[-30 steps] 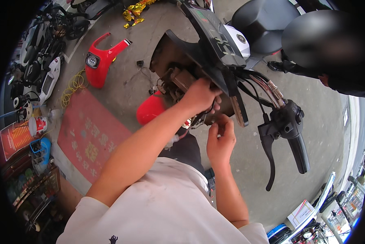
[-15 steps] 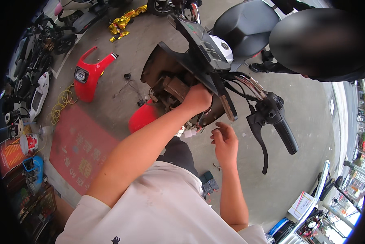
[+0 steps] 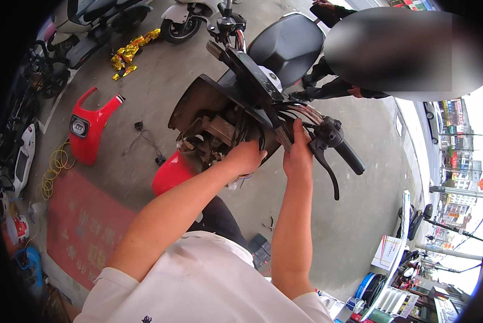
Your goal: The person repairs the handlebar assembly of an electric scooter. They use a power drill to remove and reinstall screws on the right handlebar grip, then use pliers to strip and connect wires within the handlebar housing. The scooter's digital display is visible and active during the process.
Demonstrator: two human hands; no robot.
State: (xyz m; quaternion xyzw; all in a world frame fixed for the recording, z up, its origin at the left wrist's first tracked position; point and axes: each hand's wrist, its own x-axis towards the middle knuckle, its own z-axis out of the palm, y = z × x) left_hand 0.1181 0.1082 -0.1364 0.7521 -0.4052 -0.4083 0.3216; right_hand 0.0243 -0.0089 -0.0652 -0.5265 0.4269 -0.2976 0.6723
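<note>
The front of a scooter stands before me, its brown housing (image 3: 217, 129) exposed below the black dashboard panel (image 3: 252, 81). My left hand (image 3: 244, 159) is inside the lower front among dark cables (image 3: 260, 140), fingers curled, what they grip hidden. My right hand (image 3: 298, 153) is closed on the black strip (image 3: 282, 134) hanging below the dashboard, thumb pointing up, beside the right handlebar grip (image 3: 349, 156) and brake lever (image 3: 330, 177). A red front fender (image 3: 171, 172) shows under the housing.
A red cowl (image 3: 91, 137) lies left, near yellow hose (image 3: 53, 177), loose wiring (image 3: 150, 142) and gold foil (image 3: 128, 54). A co-worker's legs (image 3: 327, 86) stand beside the seat (image 3: 284, 48). Parked scooters (image 3: 64, 43) line the left; boxes (image 3: 386, 250) sit lower right.
My right hand has risen from below the wiring onto the strip under the dashboard. My left hand has moved down slightly. The view has shifted, showing more street at right.
</note>
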